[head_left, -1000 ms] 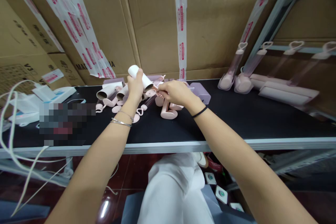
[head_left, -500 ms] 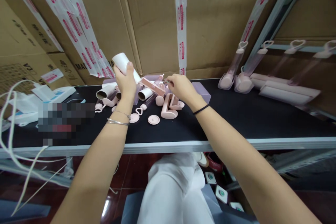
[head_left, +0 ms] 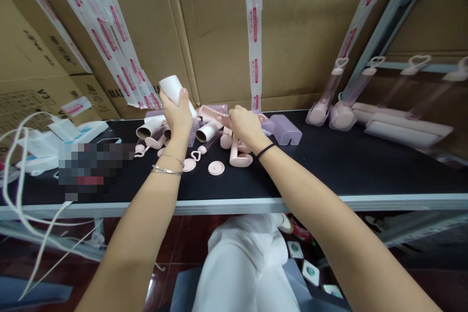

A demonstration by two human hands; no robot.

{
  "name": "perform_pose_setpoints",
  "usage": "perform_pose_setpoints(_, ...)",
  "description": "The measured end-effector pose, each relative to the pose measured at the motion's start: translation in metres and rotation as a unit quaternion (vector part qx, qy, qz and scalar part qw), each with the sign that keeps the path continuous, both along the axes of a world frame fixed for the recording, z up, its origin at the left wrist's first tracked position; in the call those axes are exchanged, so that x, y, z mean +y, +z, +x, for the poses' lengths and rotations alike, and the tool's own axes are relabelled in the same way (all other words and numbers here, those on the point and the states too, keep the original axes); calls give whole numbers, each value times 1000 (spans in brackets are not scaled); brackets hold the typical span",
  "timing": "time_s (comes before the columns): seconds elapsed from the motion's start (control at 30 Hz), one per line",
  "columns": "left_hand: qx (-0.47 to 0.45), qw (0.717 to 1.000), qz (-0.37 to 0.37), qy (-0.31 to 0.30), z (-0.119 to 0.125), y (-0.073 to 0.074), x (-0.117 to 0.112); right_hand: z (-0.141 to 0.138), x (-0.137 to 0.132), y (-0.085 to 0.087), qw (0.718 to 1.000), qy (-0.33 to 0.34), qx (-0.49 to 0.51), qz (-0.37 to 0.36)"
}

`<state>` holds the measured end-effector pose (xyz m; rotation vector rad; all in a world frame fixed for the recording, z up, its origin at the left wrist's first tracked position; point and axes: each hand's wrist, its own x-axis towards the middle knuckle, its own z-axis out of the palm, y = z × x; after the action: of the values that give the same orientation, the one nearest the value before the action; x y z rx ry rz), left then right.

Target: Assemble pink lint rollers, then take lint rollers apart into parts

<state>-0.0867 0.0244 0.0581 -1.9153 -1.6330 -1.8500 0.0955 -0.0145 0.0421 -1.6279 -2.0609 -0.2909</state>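
A white paper roll (head_left: 170, 88) is tilted up in my left hand (head_left: 178, 112), whose fingers are wrapped around it. Low over the pile, my right hand (head_left: 244, 126) is closed on a pink plastic part (head_left: 225, 121); its far end is hidden by the fingers. Beneath that hand lies a pink plastic holder (head_left: 241, 160). More white rolls with brown cores, such as one roll (head_left: 207, 131), lie between the hands. In front are a pink round cap (head_left: 216, 168) and a pink heart-shaped loop (head_left: 196, 155).
A clear purple cover (head_left: 286, 129) lies right of my right hand. Heart-handled pink rollers (head_left: 342, 116) stand farther right, by a metal post. White power strips (head_left: 87, 131) and cables are at left. Cardboard (head_left: 219, 34) walls the back; the table's metal edge (head_left: 234, 206) runs in front.
My right hand has moved slightly down and closed around a pink part. More of the purple cover shows beside it. My left hand still holds the roll, with little movement.
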Motion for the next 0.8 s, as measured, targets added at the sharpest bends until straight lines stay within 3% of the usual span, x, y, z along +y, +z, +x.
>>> perform_pose_setpoints(0.13, -81, 991, -54, 89, 3, -5, 5, 22, -3, 12, 993, -9, 100, 59)
perform_pose_setpoints(0.23, -1, 991, -83, 107, 11, -11, 1, 33, -4, 17, 977, 55, 188, 80)
perform_pose_setpoints(0.33, 147, 987, -35, 63, 21, -12, -11, 33, -4, 16, 957, 136, 252, 45)
perform_pose_setpoints(0.43, 269, 963, -7, -30, 29, -7, -23, 26, -5, 12, 958, 181, 224, -1)
perform_pose_setpoints(0.53, 303, 947, -46, -100, 33, -4, -28, 20, -9, 9, 977, 165, 134, 5)
perform_pose_setpoints(0.63, 291, 950, -82, -75, 31, -4, -25, 17, -17, 10, 986, 129, 94, 40)
perform_pose_setpoints(0.8, 277, 958, -72, -24, 26, -4, -22, 14, -30, 17, 989, 99, 87, 70)
